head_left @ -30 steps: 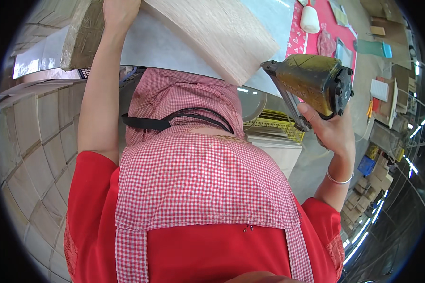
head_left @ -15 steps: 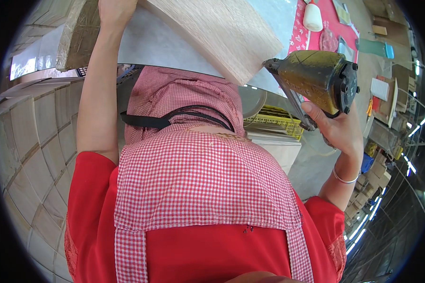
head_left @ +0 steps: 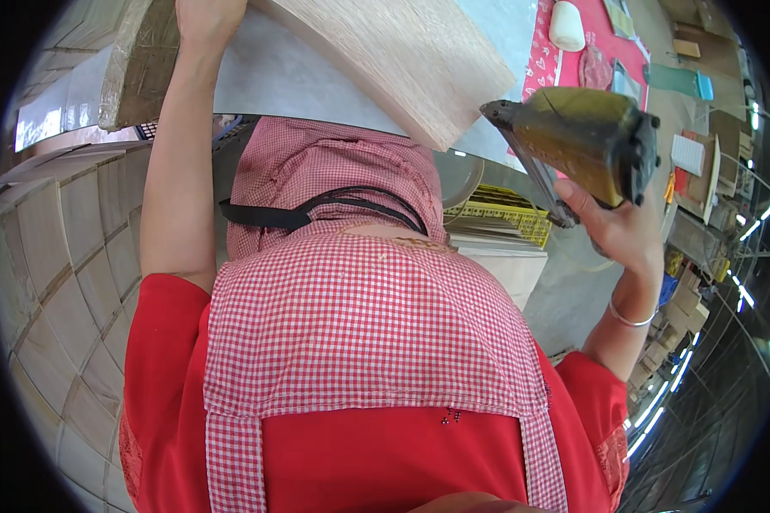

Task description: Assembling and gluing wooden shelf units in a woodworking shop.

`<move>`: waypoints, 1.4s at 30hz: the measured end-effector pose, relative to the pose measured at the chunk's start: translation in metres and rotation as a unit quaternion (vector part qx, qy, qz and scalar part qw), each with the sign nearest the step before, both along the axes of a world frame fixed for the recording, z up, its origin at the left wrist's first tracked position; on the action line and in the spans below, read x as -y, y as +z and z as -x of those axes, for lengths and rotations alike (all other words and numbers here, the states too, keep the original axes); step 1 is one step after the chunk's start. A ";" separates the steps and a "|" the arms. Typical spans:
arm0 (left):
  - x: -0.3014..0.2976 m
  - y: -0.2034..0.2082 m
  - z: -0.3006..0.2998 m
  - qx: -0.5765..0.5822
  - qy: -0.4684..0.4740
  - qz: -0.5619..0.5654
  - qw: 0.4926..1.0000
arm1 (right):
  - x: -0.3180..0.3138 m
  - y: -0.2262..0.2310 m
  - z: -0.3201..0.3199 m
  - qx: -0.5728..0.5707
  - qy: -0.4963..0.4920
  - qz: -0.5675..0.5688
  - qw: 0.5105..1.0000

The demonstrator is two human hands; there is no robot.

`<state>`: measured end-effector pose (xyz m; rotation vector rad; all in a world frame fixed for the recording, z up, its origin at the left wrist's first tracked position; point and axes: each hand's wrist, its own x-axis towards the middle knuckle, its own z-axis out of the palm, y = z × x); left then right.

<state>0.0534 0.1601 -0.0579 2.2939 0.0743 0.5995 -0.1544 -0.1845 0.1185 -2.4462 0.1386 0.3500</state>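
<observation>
My right hand (head_left: 612, 224) is wrapped round the grip of a worn yellow and black nail gun (head_left: 577, 141). The gun's black nose points left, a short gap away from the near right corner of a pale wooden piece (head_left: 393, 60). That piece has a broad flat face and lies slanted on the table, running out of the picture at the top. My left hand (head_left: 210, 19) is at the upper edge, between the wooden piece and a block wrapped in clear brown tape (head_left: 141, 73). Its fingers are cut off by the frame.
A light grey table top (head_left: 308, 94) lies under the work. To its right are a pink patterned cloth (head_left: 603, 34) and a white bottle (head_left: 566, 27). Below stand a yellow crate (head_left: 509, 214) and stacked boards (head_left: 496, 248). Stacked panels (head_left: 68, 265) rise at the left.
The nail gun in my right hand has moved a little right, its nose drawing back from the wooden piece's corner. My left hand has hardly moved.
</observation>
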 end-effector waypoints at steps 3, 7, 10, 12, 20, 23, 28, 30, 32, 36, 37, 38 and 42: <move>0.001 -0.001 -0.001 0.009 -0.008 0.000 1.000 | 0.000 -0.009 0.017 0.023 -0.030 -0.023 0.999; -0.002 -0.007 0.000 0.012 -0.014 -0.011 1.000 | -0.002 -0.015 0.026 -0.026 -0.086 -0.046 0.995; -0.015 -0.032 0.003 0.072 -0.008 -0.006 0.997 | -0.005 -0.015 0.026 -0.053 -0.126 -0.042 0.990; -0.010 -0.023 0.031 0.072 -0.024 -0.089 0.993 | 0.005 -0.020 0.029 0.001 -0.141 -0.028 0.990; 0.017 0.050 0.148 -0.096 -0.112 -0.162 0.976 | 0.044 -0.017 0.031 -0.021 -0.249 0.005 0.968; 0.014 0.052 0.131 -0.085 -0.181 -0.196 0.960 | 0.042 -0.010 0.040 -0.020 -0.250 -0.016 0.968; 0.042 0.053 0.084 -0.062 -0.298 -0.251 0.919 | 0.037 -0.006 0.048 -0.023 -0.237 -0.038 0.971; 0.054 0.055 0.071 -0.053 -0.345 -0.273 0.897 | 0.036 -0.006 0.049 -0.025 -0.232 -0.040 0.972; 0.063 0.062 0.070 -0.045 -0.389 -0.294 0.872 | 0.035 -0.007 0.049 -0.032 -0.238 -0.032 0.970; 0.067 0.071 0.073 -0.036 -0.427 -0.321 0.844 | 0.034 -0.010 0.050 -0.038 -0.251 -0.032 0.967; 0.066 0.071 0.074 -0.034 -0.422 -0.329 0.844 | 0.034 -0.011 0.050 -0.039 -0.256 -0.034 0.965; 0.066 0.071 0.074 -0.030 -0.417 -0.336 0.844 | 0.033 -0.011 0.051 -0.039 -0.257 -0.033 0.965; 0.067 0.070 0.073 -0.021 -0.421 -0.329 0.845 | 0.028 -0.012 0.054 -0.038 -0.275 -0.058 0.959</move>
